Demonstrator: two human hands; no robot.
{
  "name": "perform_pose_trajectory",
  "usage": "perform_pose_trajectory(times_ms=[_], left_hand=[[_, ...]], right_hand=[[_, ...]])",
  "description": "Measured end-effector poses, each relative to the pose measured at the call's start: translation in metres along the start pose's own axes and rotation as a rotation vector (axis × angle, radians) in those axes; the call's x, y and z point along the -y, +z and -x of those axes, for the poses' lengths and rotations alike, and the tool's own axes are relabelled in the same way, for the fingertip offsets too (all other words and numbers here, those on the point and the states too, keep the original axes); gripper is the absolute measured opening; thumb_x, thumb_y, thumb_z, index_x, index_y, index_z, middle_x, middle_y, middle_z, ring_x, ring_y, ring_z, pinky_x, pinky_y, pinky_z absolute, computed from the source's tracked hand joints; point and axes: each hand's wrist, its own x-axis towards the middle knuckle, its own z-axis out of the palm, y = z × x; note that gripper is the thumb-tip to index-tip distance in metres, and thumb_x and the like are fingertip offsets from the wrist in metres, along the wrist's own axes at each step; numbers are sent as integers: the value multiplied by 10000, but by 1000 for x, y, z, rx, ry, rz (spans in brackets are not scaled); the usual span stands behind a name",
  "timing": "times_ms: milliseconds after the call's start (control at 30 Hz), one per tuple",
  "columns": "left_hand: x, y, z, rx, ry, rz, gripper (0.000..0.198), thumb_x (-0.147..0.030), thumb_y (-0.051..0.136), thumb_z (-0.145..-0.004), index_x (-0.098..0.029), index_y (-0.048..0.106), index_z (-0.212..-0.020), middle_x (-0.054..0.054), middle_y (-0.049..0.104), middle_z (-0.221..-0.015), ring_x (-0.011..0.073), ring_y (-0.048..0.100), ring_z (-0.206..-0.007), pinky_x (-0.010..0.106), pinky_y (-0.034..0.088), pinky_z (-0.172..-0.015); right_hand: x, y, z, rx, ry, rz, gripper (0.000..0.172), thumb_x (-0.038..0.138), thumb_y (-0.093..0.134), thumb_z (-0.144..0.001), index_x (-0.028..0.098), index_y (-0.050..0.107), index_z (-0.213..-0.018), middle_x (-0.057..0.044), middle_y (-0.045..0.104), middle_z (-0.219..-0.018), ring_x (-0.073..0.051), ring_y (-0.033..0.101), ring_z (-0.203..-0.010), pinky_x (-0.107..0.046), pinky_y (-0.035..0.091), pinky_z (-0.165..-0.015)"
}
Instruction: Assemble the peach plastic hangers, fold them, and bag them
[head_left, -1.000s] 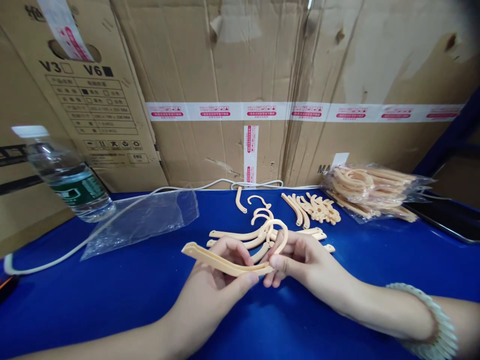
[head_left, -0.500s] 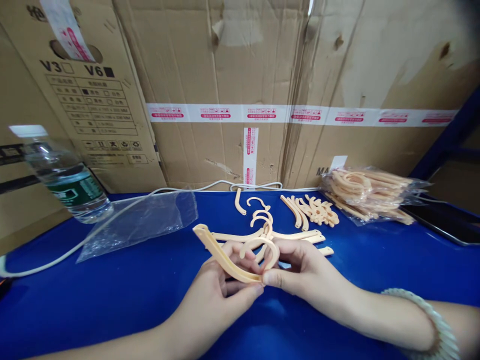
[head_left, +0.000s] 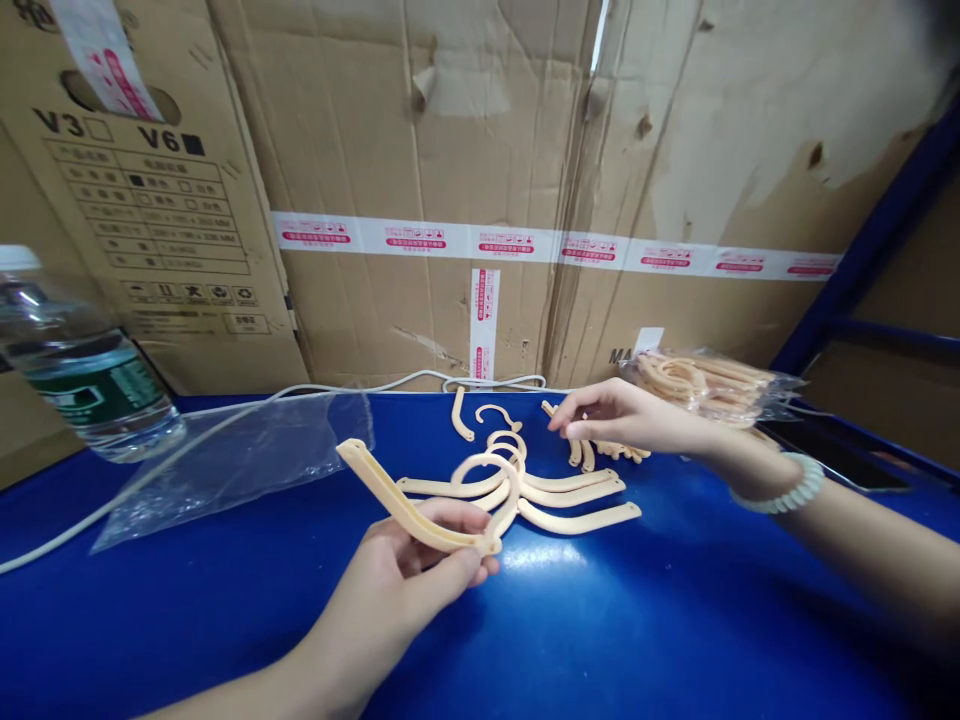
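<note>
My left hand (head_left: 431, 560) is closed on a cream plastic hanger arm (head_left: 382, 495), pinching it at its lower end. A curved hanger hook (head_left: 512, 490) meets the arm at that pinch; I cannot tell whether they are locked together. Just behind lie several hangers (head_left: 574, 495), with hooks and arms overlapping on the blue table. My right hand (head_left: 611, 415), fingers apart, hovers over a group of loose hanger arms (head_left: 581, 455) and partly hides them. Whether it touches one is unclear.
A single arm (head_left: 461, 415) and a loose hook (head_left: 499, 415) lie at the back. On the left are a water bottle (head_left: 97, 385), a clear bag (head_left: 240, 465) and a white cable (head_left: 240, 410). Bagged hanger parts (head_left: 705, 380) and a phone (head_left: 840, 455) sit right. Cardboard boxes (head_left: 420, 310) stand behind.
My right hand has let go of the hook and moved up and right to the loose arms. The left hand keeps the arm, and the view has shifted slightly.
</note>
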Motion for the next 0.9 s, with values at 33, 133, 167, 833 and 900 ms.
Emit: perform_pose_trajectory(times_ms=[33, 133, 167, 833, 900], left_hand=[[-1, 0, 0, -4, -12, 3, 282, -279, 795, -654, -155, 694, -887, 44, 729, -764, 193, 694, -762, 283, 541, -743], [-2, -2, 1, -8, -44, 8, 272, -256, 800, -645, -149, 710, -878, 61, 738, -782, 219, 704, -794, 316, 551, -786], [-2, -2, 1, -3, -44, 10, 260, -255, 800, -646, -149, 712, -866, 61, 739, -783, 220, 705, -798, 316, 551, -792], [9, -9, -6, 63, 20, 96, 236, -273, 818, -680, -178, 698, -859, 11, 692, -780, 139, 665, -732, 220, 521, -696], [8, -9, -6, 72, 22, 63, 220, -272, 808, -684, -177, 695, -847, 9, 687, -762, 137, 655, -731, 222, 508, -697]], right_hand=[[-4, -4, 0, 7, -5, 61, 248, 382, 646, -840, 182, 727, -961, -46, 700, -854, -159, 623, -732, -289, 493, -667], [-17, -7, -1, 23, -47, 304, 204, 340, 710, -782, 195, 754, -917, -56, 694, -861, -180, 627, -758, -309, 490, -700], [-21, -6, -1, 35, -62, 371, 180, 315, 728, -759, 197, 762, -891, -59, 692, -872, -189, 629, -779, -317, 488, -724], [24, 46, -1, -585, 54, -832, 243, 385, 751, -774, 192, 654, -886, -56, 691, -1030, -136, 670, -768, -264, 534, -698], [33, 58, 3, -545, 96, -873, 251, 377, 754, -773, 181, 657, -894, -56, 700, -983, -135, 669, -765, -254, 536, -696]])
